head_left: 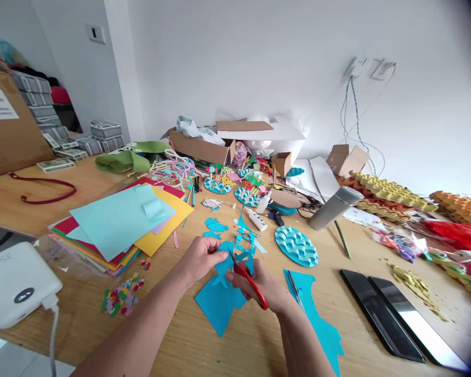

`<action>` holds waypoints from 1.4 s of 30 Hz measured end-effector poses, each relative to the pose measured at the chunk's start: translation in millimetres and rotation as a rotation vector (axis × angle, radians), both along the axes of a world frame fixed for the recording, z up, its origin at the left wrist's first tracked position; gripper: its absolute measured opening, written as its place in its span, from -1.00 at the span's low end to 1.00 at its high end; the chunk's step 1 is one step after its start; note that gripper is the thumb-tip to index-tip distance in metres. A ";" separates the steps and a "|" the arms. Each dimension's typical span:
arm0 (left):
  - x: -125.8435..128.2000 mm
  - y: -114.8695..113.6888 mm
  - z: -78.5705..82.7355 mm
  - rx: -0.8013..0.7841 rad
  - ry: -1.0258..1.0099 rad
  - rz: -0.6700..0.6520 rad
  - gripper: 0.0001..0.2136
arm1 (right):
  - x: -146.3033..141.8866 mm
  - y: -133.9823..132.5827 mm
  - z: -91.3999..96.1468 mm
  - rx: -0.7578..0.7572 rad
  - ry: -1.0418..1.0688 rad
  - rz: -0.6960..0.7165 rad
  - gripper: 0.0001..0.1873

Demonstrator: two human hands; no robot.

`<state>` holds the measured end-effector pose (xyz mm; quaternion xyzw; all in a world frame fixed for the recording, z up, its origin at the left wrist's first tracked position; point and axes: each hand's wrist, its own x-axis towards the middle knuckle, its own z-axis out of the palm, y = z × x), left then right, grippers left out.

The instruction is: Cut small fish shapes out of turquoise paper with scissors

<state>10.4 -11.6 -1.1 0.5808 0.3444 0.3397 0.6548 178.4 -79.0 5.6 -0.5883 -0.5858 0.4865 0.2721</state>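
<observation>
My left hand (204, 256) pinches a piece of blue paper (224, 254) between thumb and fingers. Wrapped round the red handles of a pair of scissors (255, 289) is my right hand (261, 283), and the blades point up and left against that paper. A larger blue sheet (219, 310) lies on the table beneath both hands. Cut blue scraps (246, 240) are scattered just beyond them. To the right, a pen (294, 288) rests on another blue sheet (317, 319) with a cut edge. An oval with blue waves (296, 246) lies farther right.
Stacked coloured paper (118, 225) and a white power bank (19, 285) are at left. Small paper dots (121, 298) lie near my left forearm. Glue bottles (256, 220) stand beyond the scraps. A grey flask (335, 208), two phones (380, 314) and egg cartons (392, 191) are at right.
</observation>
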 end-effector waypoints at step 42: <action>0.8 -1.7 2.1 -0.102 -0.064 0.046 -0.86 | -6.0 0.1 8.7 -0.097 0.031 -0.024 -0.60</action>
